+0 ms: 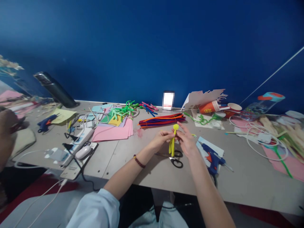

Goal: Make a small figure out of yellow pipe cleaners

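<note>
Between my two hands, above the table, is a yellow pipe cleaner piece with a rounded knob on top and loose strands hanging down. My left hand pinches it from the left side, just under the knob. From the right, the fingers of my right hand are closed on it at the same height. Black-handled scissors lie on the table just below the strands. A bundle of red, orange and purple pipe cleaners lies beyond my hands.
A blue glue gun rests on paper at right. Pink paper sheets, green pipe cleaners and a power strip lie left. Farther right are paper cups and a white cable. Another person's hand shows far left.
</note>
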The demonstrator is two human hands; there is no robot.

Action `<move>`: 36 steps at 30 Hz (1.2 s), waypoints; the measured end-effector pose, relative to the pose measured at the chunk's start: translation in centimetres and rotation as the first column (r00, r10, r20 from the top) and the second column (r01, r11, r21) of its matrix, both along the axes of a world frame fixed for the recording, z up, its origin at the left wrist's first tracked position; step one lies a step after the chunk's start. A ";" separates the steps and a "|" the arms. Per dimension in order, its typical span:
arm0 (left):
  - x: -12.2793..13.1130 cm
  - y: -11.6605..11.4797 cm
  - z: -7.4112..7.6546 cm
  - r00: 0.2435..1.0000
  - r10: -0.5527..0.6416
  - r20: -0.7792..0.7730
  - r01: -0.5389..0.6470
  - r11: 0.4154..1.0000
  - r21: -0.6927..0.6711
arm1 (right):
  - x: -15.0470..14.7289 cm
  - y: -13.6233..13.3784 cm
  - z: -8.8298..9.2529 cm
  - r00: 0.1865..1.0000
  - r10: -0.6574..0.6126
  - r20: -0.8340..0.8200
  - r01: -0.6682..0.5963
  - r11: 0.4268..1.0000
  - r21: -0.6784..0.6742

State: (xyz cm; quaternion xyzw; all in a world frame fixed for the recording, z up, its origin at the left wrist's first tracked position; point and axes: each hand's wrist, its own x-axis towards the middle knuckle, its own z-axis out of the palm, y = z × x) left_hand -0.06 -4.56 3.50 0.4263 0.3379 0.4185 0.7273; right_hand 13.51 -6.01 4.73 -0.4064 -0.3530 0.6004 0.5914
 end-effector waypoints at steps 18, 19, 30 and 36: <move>-0.5 -0.4 1.6 0.983 -0.100 0.156 0.114 0.990 -0.086 | 0.2 0.0 -1.0 0.998 0.040 0.041 -0.041 0.999 0.006; -0.6 -0.4 1.6 0.985 -0.105 0.137 0.117 0.990 -0.081 | 0.3 0.0 -1.0 0.998 0.049 0.042 -0.049 0.999 0.011; 0.1 -0.4 0.2 0.966 0.149 -0.213 -0.098 0.967 0.233 | 0.0 0.2 -1.6 0.990 -0.078 0.116 0.070 0.995 0.073; 1.1 -1.5 -0.2 0.844 0.419 -0.333 -0.213 0.833 0.510 | -0.7 0.3 -2.1 0.976 -0.177 0.131 0.166 0.982 0.092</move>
